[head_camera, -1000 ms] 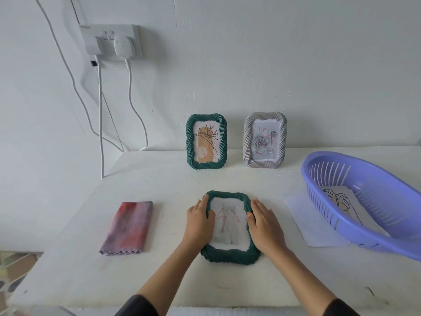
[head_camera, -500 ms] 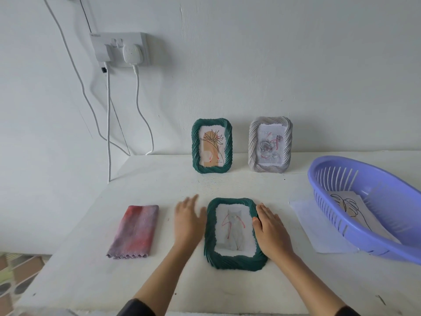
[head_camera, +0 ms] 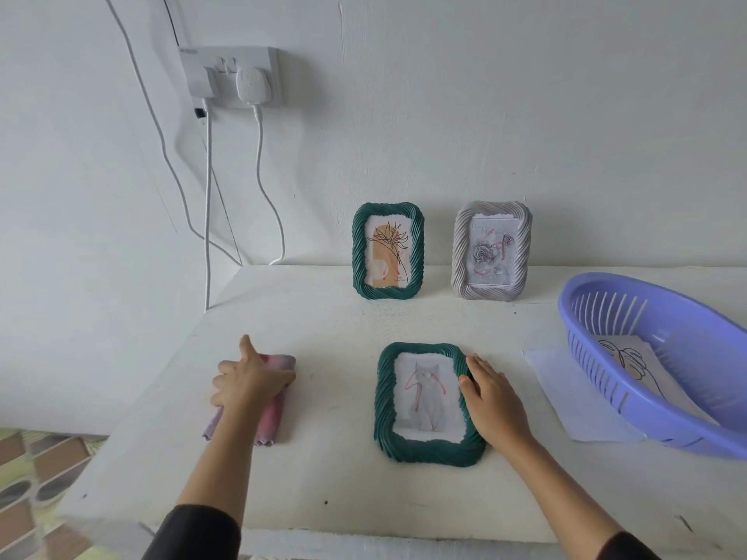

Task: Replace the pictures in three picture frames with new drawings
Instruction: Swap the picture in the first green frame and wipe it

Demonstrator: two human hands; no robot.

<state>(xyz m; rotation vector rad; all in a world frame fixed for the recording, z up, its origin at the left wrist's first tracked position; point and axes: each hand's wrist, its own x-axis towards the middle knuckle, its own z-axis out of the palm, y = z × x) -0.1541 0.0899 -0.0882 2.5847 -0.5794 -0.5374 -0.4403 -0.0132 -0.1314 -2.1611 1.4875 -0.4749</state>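
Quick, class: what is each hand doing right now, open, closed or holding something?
Left hand: closed, gripping the cloth.
Right hand: open, fingers flat against the lying frame.

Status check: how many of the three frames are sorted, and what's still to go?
Done: cannot confirm any. The upright green frame, grey frame and flat green frame all hold pictures, and none is opened.
In hand: the left hand grips the cloth and the right hand rests on the flat green frame's edge, so probably wiping first.
Left: the leaf drawing lies in the basket, with a loose sheet by it.
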